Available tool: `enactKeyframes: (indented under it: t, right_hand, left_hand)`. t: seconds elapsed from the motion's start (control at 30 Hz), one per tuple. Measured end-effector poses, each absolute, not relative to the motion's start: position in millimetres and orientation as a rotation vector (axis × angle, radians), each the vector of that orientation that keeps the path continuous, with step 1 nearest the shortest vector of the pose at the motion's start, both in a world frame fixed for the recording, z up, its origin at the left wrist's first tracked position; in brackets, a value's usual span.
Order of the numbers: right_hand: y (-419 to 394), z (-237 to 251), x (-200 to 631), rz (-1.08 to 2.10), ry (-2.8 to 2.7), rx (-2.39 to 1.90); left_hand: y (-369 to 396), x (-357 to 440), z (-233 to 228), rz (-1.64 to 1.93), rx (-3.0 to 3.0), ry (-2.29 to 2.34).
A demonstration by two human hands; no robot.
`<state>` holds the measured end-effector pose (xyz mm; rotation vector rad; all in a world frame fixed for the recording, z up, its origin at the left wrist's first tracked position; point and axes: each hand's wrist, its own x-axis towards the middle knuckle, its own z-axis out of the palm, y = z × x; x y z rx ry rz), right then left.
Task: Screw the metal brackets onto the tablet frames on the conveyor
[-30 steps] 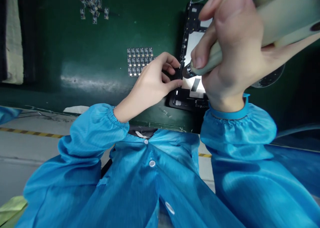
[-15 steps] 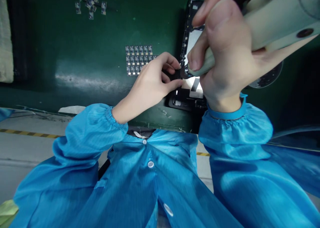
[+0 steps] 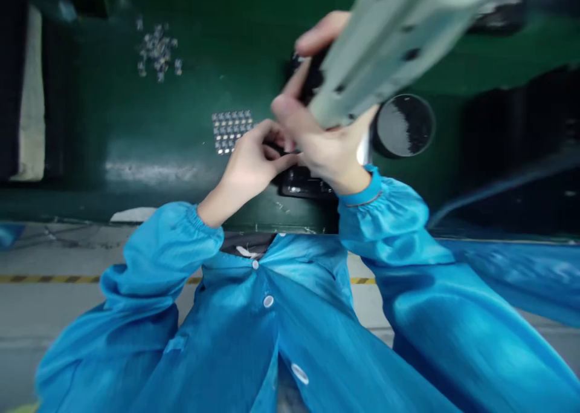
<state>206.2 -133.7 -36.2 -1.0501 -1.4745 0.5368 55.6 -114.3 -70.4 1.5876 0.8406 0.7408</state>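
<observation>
My right hand [image 3: 324, 144] is wrapped around a pale grey-green electric screwdriver [image 3: 389, 44], which slants down to the left. Its tip is hidden behind my fingers. Beneath it lies a flat black device casing [image 3: 303, 186], mostly covered by my hands. My left hand [image 3: 249, 168] has thumb and fingers bent in at the casing's left edge, gripping it. Whether a small part is also between those fingertips I cannot tell. Just left of that hand, small circuit boards [image 3: 231, 132] lie in neat rows on the green mat.
A loose pile of similar small boards [image 3: 158, 50] lies at the upper left. Right of the casing stands a round dish [image 3: 405, 126] with small dark pieces in it. A pale strip [image 3: 34, 98] runs along the left side. The table's front edge is close to my body.
The view has shifted, so the casing and hands appear farther left and smaller. The screwdriver's body now stands more steeply, and the round dish shows fully. Both hands keep their grip.
</observation>
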Motion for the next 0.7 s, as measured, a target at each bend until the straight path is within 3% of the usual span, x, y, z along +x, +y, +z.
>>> enactKeyframes:
  t: [0.23, 0.43, 0.57, 0.7]
  right_hand:
    - [-134, -23, 193, 0.506, -1.397, -0.936]
    - [-160, -18, 309, 0.142, -1.067, -1.039]
    - [-152, -39, 365, 0.122, -0.976, -1.095]
    - [-133, -57, 364, 0.164, -0.963, -1.099]
  left_hand:
    - [-108, 43, -53, 0.658, 1.634, 0.97]
    - [-107, 40, -51, 0.577, 1.589, 1.013]
    - [-106, 38, -47, 0.566, 1.586, 1.036]
    - [-107, 38, -41, 0.571, 1.537, 1.078]
